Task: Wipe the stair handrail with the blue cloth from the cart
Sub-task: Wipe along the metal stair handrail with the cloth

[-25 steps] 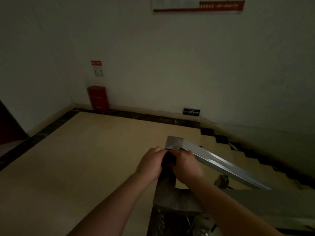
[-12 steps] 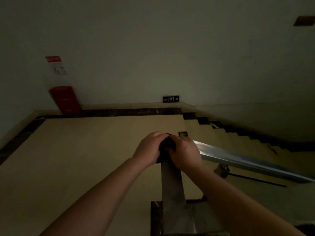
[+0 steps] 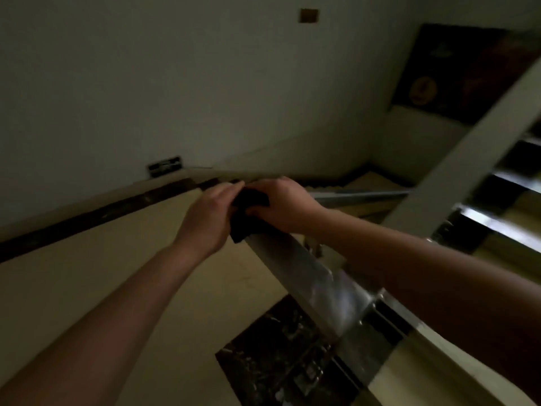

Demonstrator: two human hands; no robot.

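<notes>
Dim stairwell, pale wall (image 3: 175, 83) ahead, tan landing floor (image 3: 87, 288) below. Both hands meet at the top corner of the handrail (image 3: 307, 276): the left hand (image 3: 209, 218) is curled against the dark cloth (image 3: 248, 209), the right hand (image 3: 281, 205) is pressed down over it, and the cloth is bunched between them on the metal. From there the rail runs down toward the stairs (image 3: 366, 183), with a small exit sign (image 3: 164, 166) low on the wall.

Dim stairwell, pale wall (image 3: 146, 83), beige floor (image 3: 87, 273)
</notes>
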